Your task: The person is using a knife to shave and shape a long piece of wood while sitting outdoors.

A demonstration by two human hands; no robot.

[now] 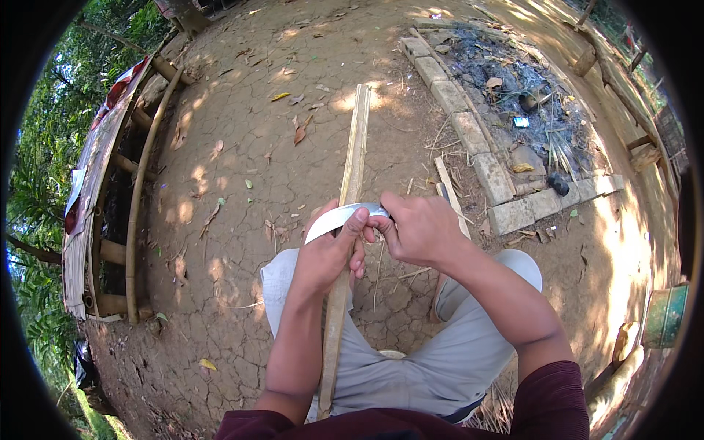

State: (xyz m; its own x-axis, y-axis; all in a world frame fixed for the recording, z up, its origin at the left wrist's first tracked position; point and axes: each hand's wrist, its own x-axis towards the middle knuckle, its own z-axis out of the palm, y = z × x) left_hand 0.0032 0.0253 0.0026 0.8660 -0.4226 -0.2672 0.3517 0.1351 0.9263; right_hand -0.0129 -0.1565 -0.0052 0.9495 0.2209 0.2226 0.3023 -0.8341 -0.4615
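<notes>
A long, pale bamboo strip [355, 150] runs from beside my left hip, over my left thigh and out past my knees. My left hand [328, 257] is closed round its middle, the thumb pressed on the blade. Across the strip lies a knife [339, 218] with a curved, silver blade, its tip toward the left. My right hand [422, 229] is closed on the knife's right end; the fingers hide the handle. Both hands meet in front of my knees. A second light strip [449, 188] lies beyond my right hand.
A brick-edged fire pit [469, 132] with ash and charred pieces is at the far right. To the left stands a low bamboo bench [136, 213]. Cracked dirt ground [242, 147] carries leaves and shavings. A green container [665, 317] stands at the right edge.
</notes>
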